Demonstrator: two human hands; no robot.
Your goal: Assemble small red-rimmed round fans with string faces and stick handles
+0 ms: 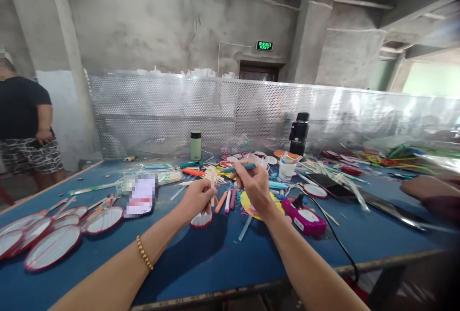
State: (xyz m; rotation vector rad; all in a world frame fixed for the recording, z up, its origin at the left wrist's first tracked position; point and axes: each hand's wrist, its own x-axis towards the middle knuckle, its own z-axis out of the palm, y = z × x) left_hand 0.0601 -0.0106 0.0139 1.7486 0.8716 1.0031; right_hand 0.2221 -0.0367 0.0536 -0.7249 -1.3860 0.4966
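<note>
My left hand (197,198), with a beaded bracelet on its wrist, is closed in a pinch on a thin pale wooden stick (212,195). Right below its fingers is a white disc with a red rim (201,221); whether it is joined to the stick I cannot tell. My right hand (254,186) grips a teal pen-shaped tool (239,168), whose tip points left, above the stick's top. Between and beyond the hands lie an orange marker (221,201), purple markers (233,198) and a pile of wooden sticks (212,174). A yellow disc (247,201) is partly hidden under my right hand.
Red-rimmed discs on sticks (53,244) overlap at the left, near a phone (142,196). A magenta box (305,217) with a black cable sits at right. A green bottle (196,145), black flask (299,133) and white cup (286,171) stand behind. Another person's arm (427,191) reaches in at right.
</note>
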